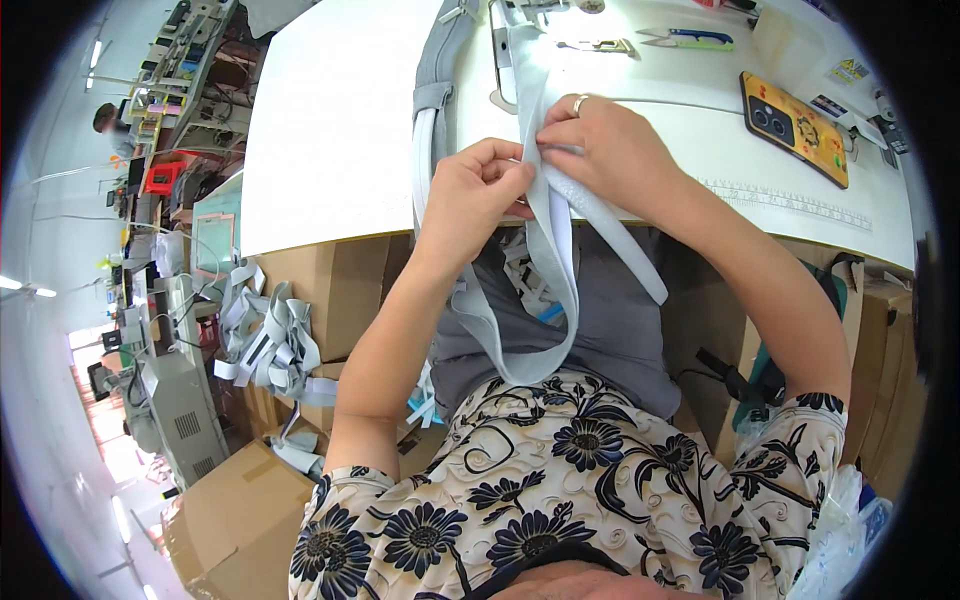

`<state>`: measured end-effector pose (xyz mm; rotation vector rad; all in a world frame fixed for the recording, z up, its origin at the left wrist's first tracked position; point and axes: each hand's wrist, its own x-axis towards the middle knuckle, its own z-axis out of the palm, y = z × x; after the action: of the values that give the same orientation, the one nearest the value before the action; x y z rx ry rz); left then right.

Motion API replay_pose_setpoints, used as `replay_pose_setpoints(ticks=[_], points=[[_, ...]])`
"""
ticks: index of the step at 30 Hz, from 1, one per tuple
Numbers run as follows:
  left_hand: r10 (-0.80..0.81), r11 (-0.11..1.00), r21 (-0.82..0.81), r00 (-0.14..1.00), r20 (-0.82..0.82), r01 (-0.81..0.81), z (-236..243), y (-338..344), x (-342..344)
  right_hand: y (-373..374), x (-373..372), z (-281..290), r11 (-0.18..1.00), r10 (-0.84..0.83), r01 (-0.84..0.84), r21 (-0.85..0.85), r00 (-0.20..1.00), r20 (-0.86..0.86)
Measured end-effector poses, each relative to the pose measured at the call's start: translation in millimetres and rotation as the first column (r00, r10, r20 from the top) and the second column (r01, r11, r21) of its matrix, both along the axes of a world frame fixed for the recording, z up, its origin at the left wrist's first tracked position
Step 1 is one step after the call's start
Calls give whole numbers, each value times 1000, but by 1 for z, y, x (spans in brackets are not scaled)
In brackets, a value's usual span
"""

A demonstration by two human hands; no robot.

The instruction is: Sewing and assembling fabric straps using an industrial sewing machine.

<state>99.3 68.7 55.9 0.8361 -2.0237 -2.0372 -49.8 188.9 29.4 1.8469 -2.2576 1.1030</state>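
A long light-grey fabric strap (535, 85) comes down from the sewing machine's needle area (510, 20) and passes between my hands. Below the table edge it loops down over my lap. My left hand (478, 188) is closed, thumb and forefinger pinching the strap's left edge. From the other side my right hand (610, 150), with a ring on one finger, pinches the same strap at its right edge. Beneath the right hand a whitish fuzzy strip (615, 240) hangs over the table edge. My fingertips partly cover where strip and strap meet.
Grey straps (432, 130) lie lengthwise left of my hands. On the white table (330, 120) to the right are thread snips (690, 39), a phone in a yellow patterned case (815, 145) and a printed ruler scale (790, 200). Cardboard boxes (240, 520) and heaped strap pieces (275, 335) stand lower left.
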Motion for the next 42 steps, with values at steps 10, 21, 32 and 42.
replay_pose_setpoints(ticks=[10, 21, 32, 42], points=[[-230, 478, -878, 969, -89, 32, -17, 24, -4, 15, -11, -9, 1000, 24, -26, -16, 988, -150], [-63, 548, -821, 987, 151, 160, 15, -20, -38, 7, -24, -14, 984, 82, -146, -107, 886, -457], [36, 530, -847, 998, 58, 30, -2, -59, -111, 11, -13, -6, 987, 73, -120, -103, 922, -380], [-98, 517, -841, 987, 127, 159, 16, -42, -100, 12, -18, -11, 988, 55, -111, -110, 904, -423]])
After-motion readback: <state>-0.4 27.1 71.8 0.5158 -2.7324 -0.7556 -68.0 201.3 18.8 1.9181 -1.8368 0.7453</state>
